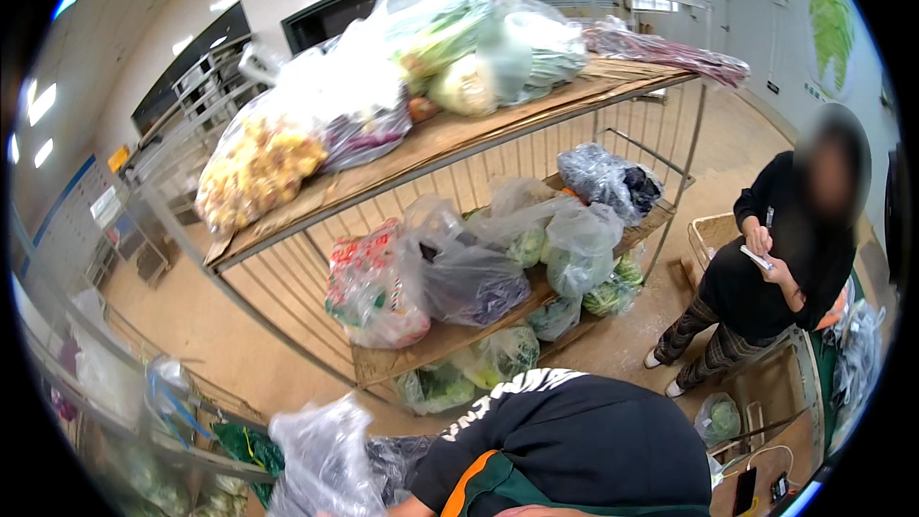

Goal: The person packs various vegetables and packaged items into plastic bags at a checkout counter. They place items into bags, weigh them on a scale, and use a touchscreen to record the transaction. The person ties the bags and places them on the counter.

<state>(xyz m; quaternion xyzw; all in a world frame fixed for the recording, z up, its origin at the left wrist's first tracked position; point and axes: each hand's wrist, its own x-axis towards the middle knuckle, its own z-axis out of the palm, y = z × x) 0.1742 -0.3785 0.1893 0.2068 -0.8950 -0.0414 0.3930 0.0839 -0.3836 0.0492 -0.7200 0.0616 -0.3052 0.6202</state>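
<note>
Along the lower edge I get neither of the wearer's hands, so I can't tell the grip; a sliver of bare forearm [410, 509] angles in by the bags, unclear whose. Clear plastic bag [321, 460] sits lower left: crumpled, puffed up, shiny, contents not readable. Just right of it, a darker bag [394, 460]. White-lettered black jacket [593, 440] fills bottom centre, blocks my view there. Beyond, a metal rack. Top board [440, 141], left to right: bag of yellow-red produce [263, 163], bagged leafy greens [445, 33], purple stems [665, 46]. Lower board [392, 362]: red-and-white bag [373, 287], bag of purple vegetables [474, 287]. Right: black phone [746, 490], then a standing co-worker [775, 297] holding a small white pad [755, 258].
</note>
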